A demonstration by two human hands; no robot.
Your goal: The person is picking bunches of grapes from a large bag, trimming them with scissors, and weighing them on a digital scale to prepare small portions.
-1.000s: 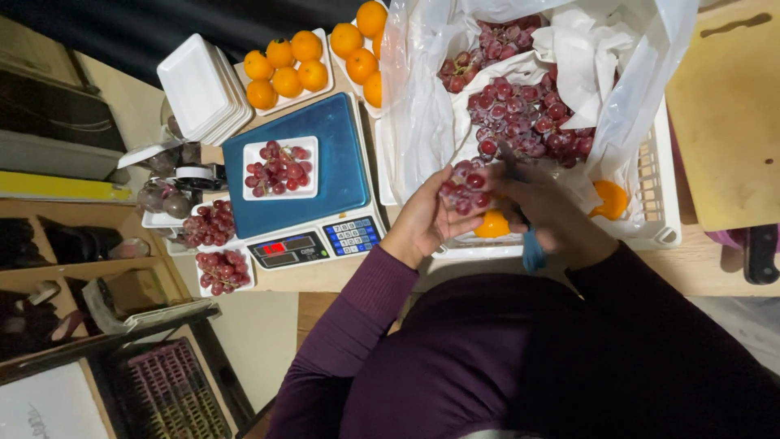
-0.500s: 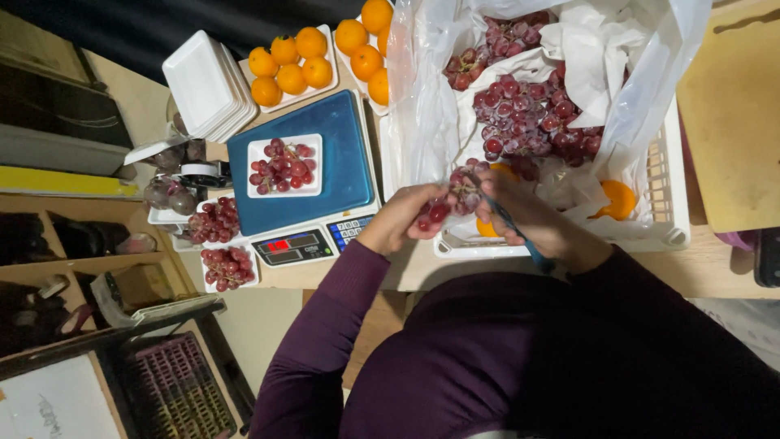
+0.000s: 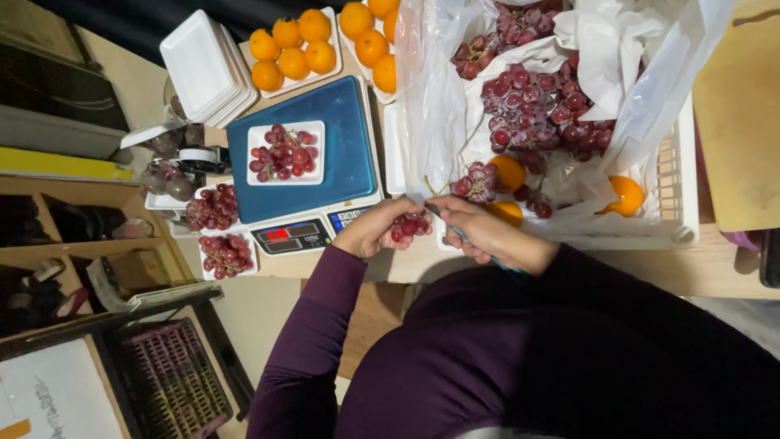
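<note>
Head camera, looking down: the left hand (image 3: 375, 230) cups a small grape cluster (image 3: 410, 226) in curled fingers, touching the right hand (image 3: 479, 232), which is closed on scissors (image 3: 455, 230) at the cluster's stem. Just beyond lies the blue scale (image 3: 345, 154), carrying a white tray of grapes (image 3: 284, 153). Farther right, a lined crate (image 3: 674, 195) holds more grapes (image 3: 540, 110).

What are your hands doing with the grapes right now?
Left hand holds small grape cluster. Right hand holds blue-handled scissors at its stem. Tray of grapes sits on the scale. Nothing in the way.
</note>
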